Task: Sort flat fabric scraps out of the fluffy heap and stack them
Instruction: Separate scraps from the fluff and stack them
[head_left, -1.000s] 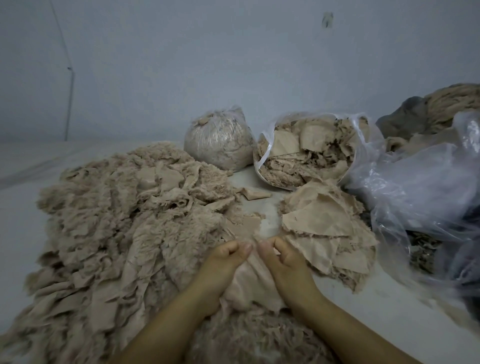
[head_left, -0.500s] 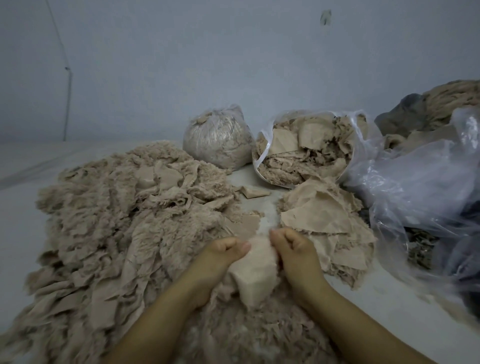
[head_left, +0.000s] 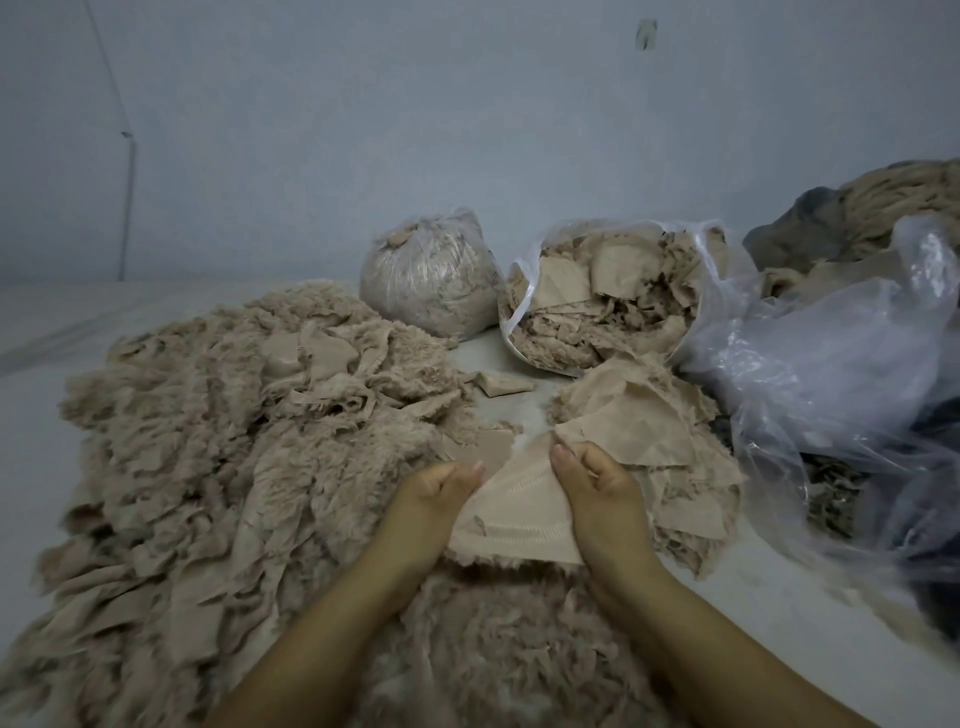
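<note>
Both hands pinch one flat scrap (head_left: 511, 506): the left hand (head_left: 441, 493) grips its left edge, the right hand (head_left: 597, 483) its right edge, the beige triangle spread between them, point away. The stack (head_left: 649, 431) lies just right of the scrap, nearer the right hand; the fluffy heap (head_left: 234, 441) lies left.

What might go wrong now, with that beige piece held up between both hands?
The scrap held by the left hand and right hand has a fuzzy lower edge; fluff could ride along onto the flat stack. That stack looks loose and uneven, so a careless drop may slide pieces off. The fluffy heap sits close beside it, so the two might mix again.
</note>
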